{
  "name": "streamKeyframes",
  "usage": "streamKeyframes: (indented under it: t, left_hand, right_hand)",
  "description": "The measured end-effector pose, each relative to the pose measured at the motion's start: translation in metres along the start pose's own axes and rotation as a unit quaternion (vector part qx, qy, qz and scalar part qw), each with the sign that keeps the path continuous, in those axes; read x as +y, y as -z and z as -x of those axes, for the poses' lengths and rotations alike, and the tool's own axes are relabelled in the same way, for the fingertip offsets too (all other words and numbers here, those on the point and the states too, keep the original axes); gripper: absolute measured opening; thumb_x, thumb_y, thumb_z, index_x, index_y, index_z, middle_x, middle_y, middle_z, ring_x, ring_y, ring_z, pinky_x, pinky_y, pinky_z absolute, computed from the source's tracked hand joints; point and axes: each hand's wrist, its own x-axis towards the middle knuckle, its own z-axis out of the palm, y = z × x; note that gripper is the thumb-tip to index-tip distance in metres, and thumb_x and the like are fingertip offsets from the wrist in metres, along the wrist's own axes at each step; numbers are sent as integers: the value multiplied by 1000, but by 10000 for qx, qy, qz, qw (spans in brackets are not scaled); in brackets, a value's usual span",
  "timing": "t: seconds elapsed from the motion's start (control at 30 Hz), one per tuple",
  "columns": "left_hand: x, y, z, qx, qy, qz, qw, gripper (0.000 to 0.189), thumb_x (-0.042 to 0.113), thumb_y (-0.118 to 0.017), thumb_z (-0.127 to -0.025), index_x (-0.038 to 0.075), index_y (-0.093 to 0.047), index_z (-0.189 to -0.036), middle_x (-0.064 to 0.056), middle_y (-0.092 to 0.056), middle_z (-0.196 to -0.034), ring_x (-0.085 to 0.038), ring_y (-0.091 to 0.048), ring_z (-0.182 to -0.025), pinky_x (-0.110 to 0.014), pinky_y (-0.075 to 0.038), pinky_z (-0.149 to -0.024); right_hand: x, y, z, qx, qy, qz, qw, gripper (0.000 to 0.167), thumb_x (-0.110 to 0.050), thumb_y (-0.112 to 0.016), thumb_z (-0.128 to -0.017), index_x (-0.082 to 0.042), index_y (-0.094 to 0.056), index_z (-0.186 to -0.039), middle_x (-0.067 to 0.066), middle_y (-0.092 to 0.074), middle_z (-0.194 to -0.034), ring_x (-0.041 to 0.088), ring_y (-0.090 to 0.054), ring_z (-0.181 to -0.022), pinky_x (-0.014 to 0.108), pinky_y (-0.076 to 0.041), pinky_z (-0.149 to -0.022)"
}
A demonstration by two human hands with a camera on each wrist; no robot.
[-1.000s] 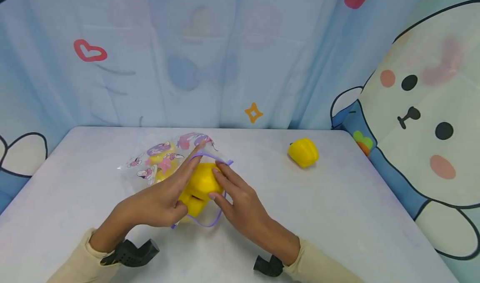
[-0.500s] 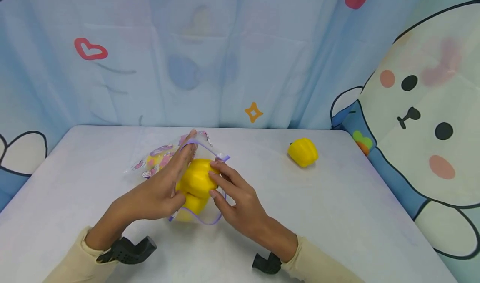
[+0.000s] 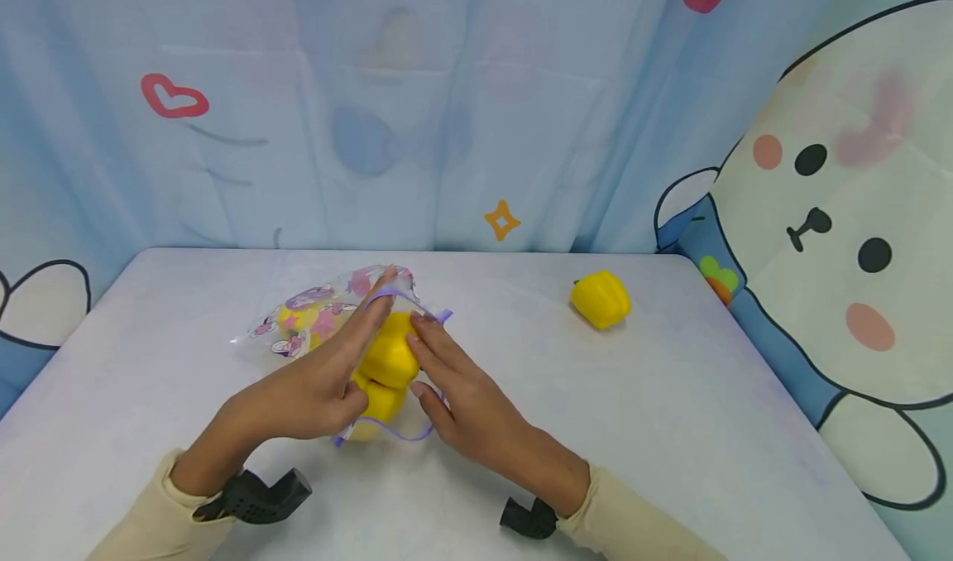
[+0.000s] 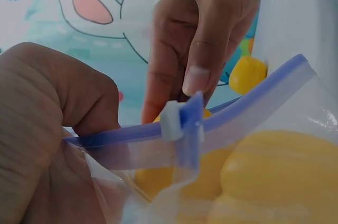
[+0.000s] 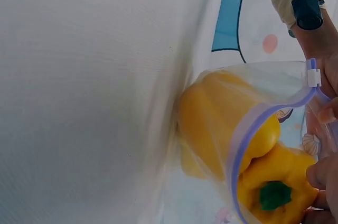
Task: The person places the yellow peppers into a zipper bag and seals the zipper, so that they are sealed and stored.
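A clear zip bag (image 3: 298, 300) with pink printed figures and a purple zip rim lies on its side, holding several yellow bell peppers. My left hand (image 3: 313, 391) holds its mouth wide, thumb bent over the rim as the left wrist view shows. One yellow bell pepper (image 5: 293, 163) sits in the mouth, its green stem facing outward. Against this pepper my right hand (image 3: 480, 400) presses with mostly straight fingers. Another pepper (image 5: 203, 110) shows through the plastic beside it. The white zip slider (image 4: 170, 121) sits on the rim.
A single yellow bell pepper (image 3: 601, 300) lies apart, toward the far right of the white table (image 3: 670, 462). Behind the table hangs a light blue curtain (image 3: 313, 131) with printed cartoon figures. Black wrist mounts (image 3: 256, 495) sit at both cuffs.
The pepper at the mouth has moved slightly left, deeper into the bag. My right fingers have straightened and flattened against it. The left hand has kept its hold, shifting slightly left.
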Motion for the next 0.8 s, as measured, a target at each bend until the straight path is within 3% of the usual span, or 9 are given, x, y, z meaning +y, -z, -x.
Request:
streamKeyframes:
  t: [0.13,0.33,0.57,0.8]
  left_hand:
    - [1,3,1,3,-24,74,10000,105,-16,-46,-68,6,10,-155,2,20,-160,-20,3,-147,-20,-14,-113]
    - [2,11,2,158,-104,754,9970,109,-21,-42,-69,14,14,-154,5,18,-160,-21,-2,-147,-25,-13,-112]
    - [1,17,3,317,-276,902,9950,110,-23,-42,-68,15,15,-154,4,17,-161,-24,-4,-147,-26,-13,-113]
    - [-2,18,4,305,-322,1147,9924,110,-25,-39,-69,16,16,-154,4,17,-161,-19,-1,-147,-25,-12,-114]
  right_hand:
    - [-1,2,-1,-342,-45,-792,9963,67,6,-55,-93,8,-21,-150,19,-13,-160,31,-12,-146,39,-21,-113]
    - [-1,5,-5,161,164,-1976,9800,61,13,-49,-91,6,-30,-148,19,-23,-157,34,-19,-144,43,-24,-112]
    - [0,9,-7,1143,596,-2117,9688,48,13,-48,-89,11,-47,-137,24,-45,-144,36,-41,-134,46,-36,-104]
    - [14,20,-7,1755,425,-2251,9575,38,8,-45,-95,13,-50,-133,26,-53,-134,36,-49,-127,45,-40,-102]
